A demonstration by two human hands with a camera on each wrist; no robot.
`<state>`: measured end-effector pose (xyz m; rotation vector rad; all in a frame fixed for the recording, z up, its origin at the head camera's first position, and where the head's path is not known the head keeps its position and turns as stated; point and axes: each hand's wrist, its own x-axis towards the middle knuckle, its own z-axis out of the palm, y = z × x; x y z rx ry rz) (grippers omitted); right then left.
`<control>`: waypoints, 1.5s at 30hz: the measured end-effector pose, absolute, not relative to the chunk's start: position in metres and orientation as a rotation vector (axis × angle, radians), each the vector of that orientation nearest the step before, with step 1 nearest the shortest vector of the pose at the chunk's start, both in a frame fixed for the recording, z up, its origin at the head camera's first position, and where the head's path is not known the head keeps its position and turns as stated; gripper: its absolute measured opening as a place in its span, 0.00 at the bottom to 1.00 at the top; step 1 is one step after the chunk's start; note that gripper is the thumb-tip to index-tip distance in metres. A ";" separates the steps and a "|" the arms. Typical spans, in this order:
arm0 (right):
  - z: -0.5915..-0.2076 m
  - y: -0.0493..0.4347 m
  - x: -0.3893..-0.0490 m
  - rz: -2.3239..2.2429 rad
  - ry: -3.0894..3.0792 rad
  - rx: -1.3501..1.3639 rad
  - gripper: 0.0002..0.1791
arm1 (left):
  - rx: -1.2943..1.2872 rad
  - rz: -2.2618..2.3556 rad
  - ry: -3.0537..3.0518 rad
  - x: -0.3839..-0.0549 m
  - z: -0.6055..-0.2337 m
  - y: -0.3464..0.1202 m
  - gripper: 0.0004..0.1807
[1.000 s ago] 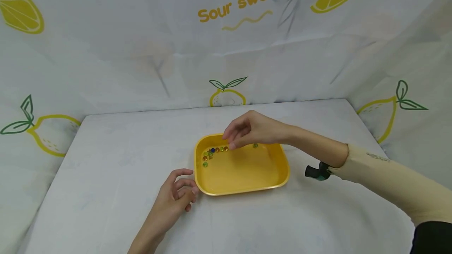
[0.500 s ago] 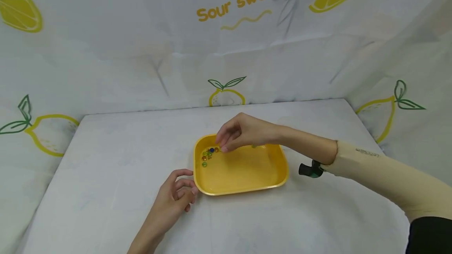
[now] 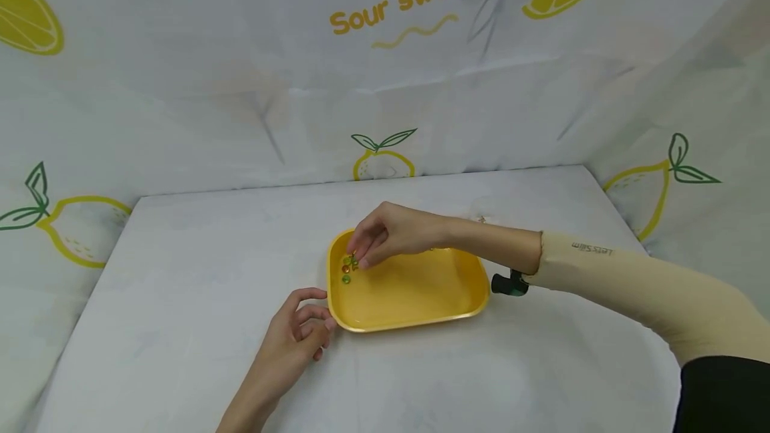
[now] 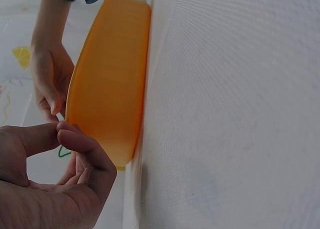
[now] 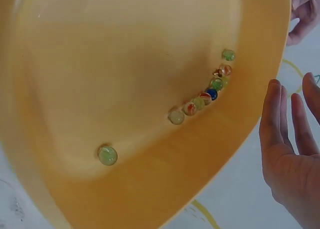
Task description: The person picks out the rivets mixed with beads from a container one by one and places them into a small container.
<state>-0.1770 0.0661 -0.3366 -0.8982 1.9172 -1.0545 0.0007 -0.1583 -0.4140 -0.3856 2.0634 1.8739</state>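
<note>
Around the far-left corner of the yellow tray, shiny see-through marbles sit in a curvy row, mostly green, yellowish or red-swirled plus one deep blue, with the right hand over them, fingers loose and nothing visibly gripped, and the left hand relaxed at the tray's left side.

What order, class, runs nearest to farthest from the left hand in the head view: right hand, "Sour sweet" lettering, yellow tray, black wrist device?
1. Yellow tray, immediately to the right of the left hand.
2. Right hand, over the tray's far left part.
3. Black wrist device, beyond the tray's right side.
4. "Sour sweet" lettering, near the picture's top.
</note>
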 end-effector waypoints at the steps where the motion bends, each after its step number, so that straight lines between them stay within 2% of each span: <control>1: -0.338 0.065 -0.178 -1.049 1.916 -0.893 0.17 | -0.386 1.873 2.064 0.001 -0.414 -0.158 0.27; 30: -0.365 0.046 -0.181 -0.867 1.985 -0.874 0.14 | -0.388 1.868 2.069 0.000 -0.414 -0.157 0.27; 45: -0.372 0.045 -0.183 -0.771 2.035 -0.842 0.16 | -0.391 1.870 2.062 -0.001 -0.413 -0.156 0.27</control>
